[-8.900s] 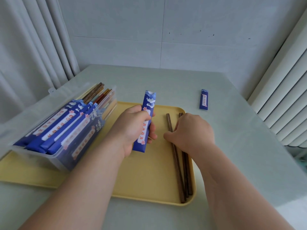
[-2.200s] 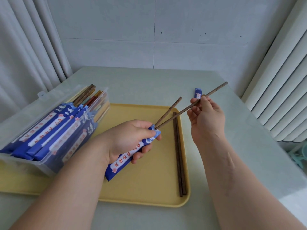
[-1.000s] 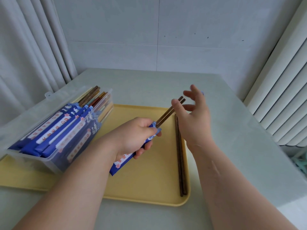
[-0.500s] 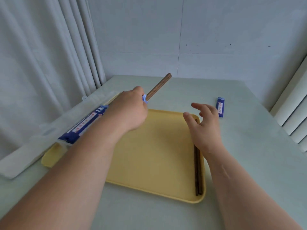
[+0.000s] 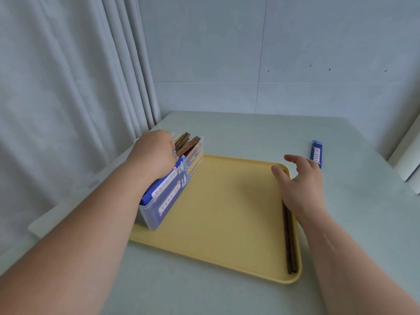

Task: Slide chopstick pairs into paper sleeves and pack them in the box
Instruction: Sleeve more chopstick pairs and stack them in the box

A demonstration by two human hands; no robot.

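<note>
The clear plastic box (image 5: 156, 220) stands on the left part of a yellow tray (image 5: 227, 214), packed with sleeved chopsticks (image 5: 164, 188) in blue printed paper. Their brown ends (image 5: 184, 142) stick out at the box's far end. The left hand (image 5: 154, 155) sits on top of the box near those ends, knuckles up and fingers curled down out of sight. I cannot tell whether it grips anything. The right hand (image 5: 302, 185) hovers well apart from it over the tray's right edge, fingers loose and spread, holding nothing. Under it a loose chopstick pair (image 5: 289, 244) lies along that edge, dark brown, the two sticks side by side. Just beyond the right hand's fingers an empty paper sleeve (image 5: 316, 153) lies on the pale table (image 5: 227, 130). A curtain (image 5: 68, 87) hangs at the left.
</note>
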